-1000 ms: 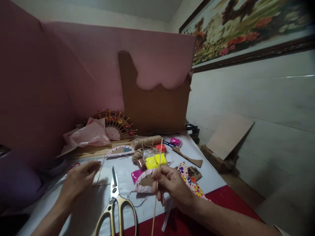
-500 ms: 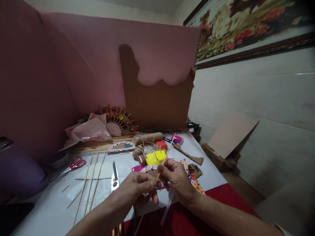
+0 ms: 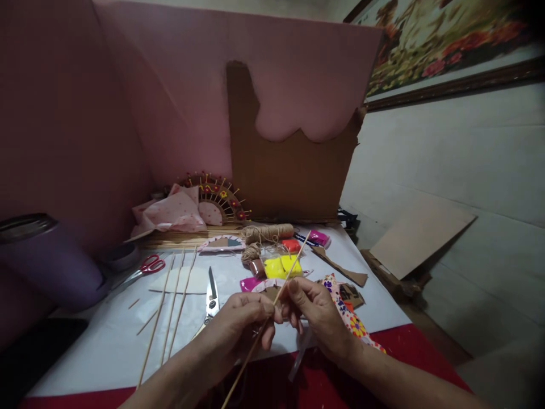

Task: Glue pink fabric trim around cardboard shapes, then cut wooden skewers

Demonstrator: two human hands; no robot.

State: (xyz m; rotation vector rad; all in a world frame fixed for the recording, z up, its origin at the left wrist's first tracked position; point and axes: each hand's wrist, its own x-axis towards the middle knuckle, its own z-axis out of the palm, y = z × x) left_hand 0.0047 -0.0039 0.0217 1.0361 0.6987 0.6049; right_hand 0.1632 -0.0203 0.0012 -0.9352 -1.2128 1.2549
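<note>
A thin wooden stick [image 3: 243, 368] slants up and away between my two hands over the table's near edge. My left hand [image 3: 252, 318] pinches it near the middle between thumb and fingers. Just above that, my right hand [image 3: 313, 309] also has thumb and fingertips closed on the stick. A translucent strip [image 3: 298, 360] hangs below my right hand; whether my fingers hold it, I cannot tell. Beyond my fingers lies a pink-edged cardboard piece [image 3: 272, 291], partly hidden. Open garden shears [image 3: 212, 301] lie left of my left hand.
Several sticks [image 3: 175, 309] and red-handled scissors [image 3: 151, 264] lie on the left, near a purple container [image 3: 63, 267]. Behind my hands are yellow packets [image 3: 281, 266] and a twine roll [image 3: 268, 232]. Flowered fabric [image 3: 355, 324] lies right. A cut cardboard sheet [image 3: 289, 176] stands at the back.
The view has turned left, so the table's things appear farther right. Both hands keep hold of the stick, with little change in their grip.
</note>
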